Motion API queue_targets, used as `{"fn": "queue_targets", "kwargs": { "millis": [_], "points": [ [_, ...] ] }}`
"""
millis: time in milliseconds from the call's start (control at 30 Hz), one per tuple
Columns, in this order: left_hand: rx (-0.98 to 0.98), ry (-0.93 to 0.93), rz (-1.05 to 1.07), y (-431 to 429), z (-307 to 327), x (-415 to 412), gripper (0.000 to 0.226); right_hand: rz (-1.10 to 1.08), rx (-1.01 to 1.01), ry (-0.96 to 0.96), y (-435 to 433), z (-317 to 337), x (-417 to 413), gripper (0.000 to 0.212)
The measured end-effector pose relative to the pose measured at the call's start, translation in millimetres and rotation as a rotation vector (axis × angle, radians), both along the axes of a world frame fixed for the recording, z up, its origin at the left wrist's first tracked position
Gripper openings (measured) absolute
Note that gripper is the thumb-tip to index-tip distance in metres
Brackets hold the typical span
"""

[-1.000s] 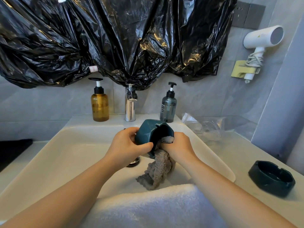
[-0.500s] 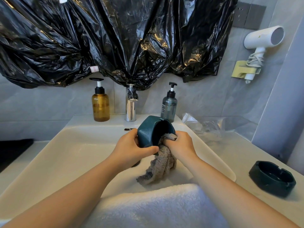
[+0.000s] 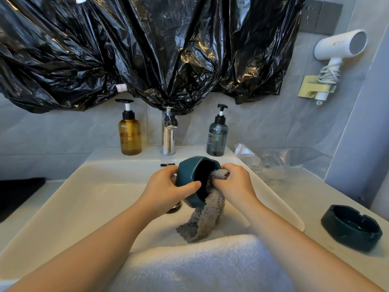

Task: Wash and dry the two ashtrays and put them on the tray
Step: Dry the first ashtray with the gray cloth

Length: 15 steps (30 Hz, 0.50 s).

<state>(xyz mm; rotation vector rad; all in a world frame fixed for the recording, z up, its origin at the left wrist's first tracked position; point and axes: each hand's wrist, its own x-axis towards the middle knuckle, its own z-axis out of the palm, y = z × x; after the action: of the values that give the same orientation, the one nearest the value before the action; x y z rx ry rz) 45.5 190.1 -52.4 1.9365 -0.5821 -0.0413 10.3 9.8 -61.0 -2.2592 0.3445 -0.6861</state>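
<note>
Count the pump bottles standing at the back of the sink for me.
2. An amber pump bottle stands left of the faucet, and a smoky grey pump bottle stands right of it, both on the basin's back ledge. None seems hidden.

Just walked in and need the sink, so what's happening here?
A person is wiping out a teal ashtray over the sink. The left hand holds it tilted on its side, while the right hand pushes a grey cloth into it. A second ashtray sits on the counter to the right, untouched. No tray is in view.
</note>
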Motion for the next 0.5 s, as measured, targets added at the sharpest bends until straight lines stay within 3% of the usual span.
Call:
{"fn": "queue_targets", "kwargs": {
  "millis": [100, 233, 367, 500],
  "points": [
    [-0.079, 0.05, -0.012, -0.5, 2.4, -0.8, 0.046, -0.037, 0.15, 0.012, -3.4, -2.6, 3.2, 0.025],
    [-0.111, 0.056, -0.027, -2.4, 0.4, -1.5, 0.04, -0.059, 0.229, 0.025, -3.9, -6.7, 6.0, 0.018],
    [-0.14, 0.017, -0.011, 1.0, -0.7, 1.0, 0.029, -0.037, 0.15, 0.044, 1.1, -9.8, 6.2, 0.018],
    [-0.069, -0.043, -0.038, 3.5, 2.3, 0.0, 0.031, -0.031, -0.082, 0.061, 3.7, -5.9, 5.5, 0.012]
  ]
}}
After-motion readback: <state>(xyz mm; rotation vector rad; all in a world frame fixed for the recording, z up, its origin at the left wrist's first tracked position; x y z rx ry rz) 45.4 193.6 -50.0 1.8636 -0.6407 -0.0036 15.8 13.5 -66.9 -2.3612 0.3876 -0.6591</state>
